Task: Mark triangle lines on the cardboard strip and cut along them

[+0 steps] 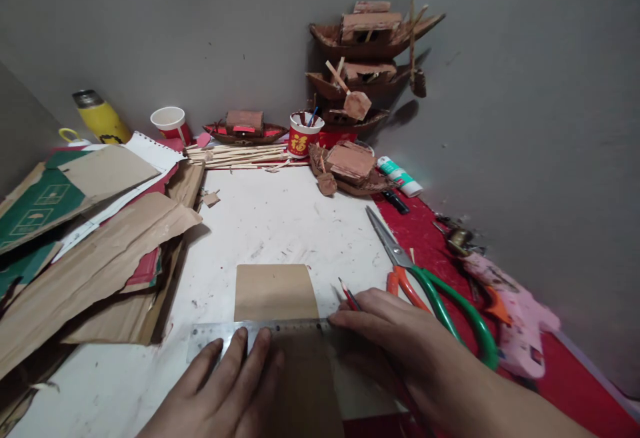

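Observation:
A piece of brown cardboard (275,291) lies on the white work surface (280,218), with a clear ruler (203,335) laid across it. My left hand (227,385) rests on the ruler, its fingers stretched out and pressing down near the left part. At the ruler's right end is my right hand (393,335), closed around a pencil (349,295) whose tip points up and away from me. Its fingertips touch or nearly touch the ruler's end. Below the ruler the cardboard is in shadow and partly covered by my left hand.
Large scissors (400,258) lie just right of my right hand, beside a pink glue gun (520,318). Torn cardboard (100,271) is piled at left. Along the back are thin sticks (240,156), paper cups (305,141), a yellow bottle (103,118) and several model boats (350,161).

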### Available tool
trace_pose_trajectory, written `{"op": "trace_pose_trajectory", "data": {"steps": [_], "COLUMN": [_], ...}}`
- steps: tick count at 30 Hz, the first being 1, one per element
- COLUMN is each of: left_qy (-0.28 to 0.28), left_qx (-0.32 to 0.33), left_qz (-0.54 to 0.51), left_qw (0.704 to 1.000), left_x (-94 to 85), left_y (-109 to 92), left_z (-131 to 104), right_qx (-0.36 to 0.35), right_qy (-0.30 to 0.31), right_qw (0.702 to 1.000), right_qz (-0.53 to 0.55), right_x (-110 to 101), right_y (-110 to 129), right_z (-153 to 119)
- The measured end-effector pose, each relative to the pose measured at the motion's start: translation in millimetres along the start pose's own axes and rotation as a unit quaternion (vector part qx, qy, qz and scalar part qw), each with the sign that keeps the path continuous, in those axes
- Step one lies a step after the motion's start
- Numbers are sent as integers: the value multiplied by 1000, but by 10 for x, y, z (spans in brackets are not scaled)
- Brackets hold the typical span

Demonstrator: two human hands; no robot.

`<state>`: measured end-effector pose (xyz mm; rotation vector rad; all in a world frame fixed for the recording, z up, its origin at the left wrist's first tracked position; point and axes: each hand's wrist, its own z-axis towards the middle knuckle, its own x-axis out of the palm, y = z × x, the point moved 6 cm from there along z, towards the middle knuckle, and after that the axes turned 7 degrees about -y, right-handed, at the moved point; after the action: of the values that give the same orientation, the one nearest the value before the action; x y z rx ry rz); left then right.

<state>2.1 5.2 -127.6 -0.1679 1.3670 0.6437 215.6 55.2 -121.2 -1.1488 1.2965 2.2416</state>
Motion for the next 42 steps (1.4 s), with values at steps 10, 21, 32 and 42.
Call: {"op": "trace_pose_trajectory", "data": {"steps": [10, 21, 32, 42], "left_qy": [-12, -122, -129, -158], "left_qx": [-20, -48, -57, -60], "left_qz": [-29, 6, -7, -21], "left_qw": [999, 991, 990, 985], "left_x": [126, 113, 228, 183], "left_y": [-56, -101, -152, -135], "left_z": [-18, 0, -31, -20], "right_qx": [58, 116, 140, 84], "right_qy": [-64, 106, 108, 112], "right_qw": [996, 953, 939, 964], "right_qz": [5, 258, 295, 225], "right_x": [-378, 468, 668, 676], "right_y": [216, 399, 371, 418], "right_z": [-6, 809, 839, 905]}}
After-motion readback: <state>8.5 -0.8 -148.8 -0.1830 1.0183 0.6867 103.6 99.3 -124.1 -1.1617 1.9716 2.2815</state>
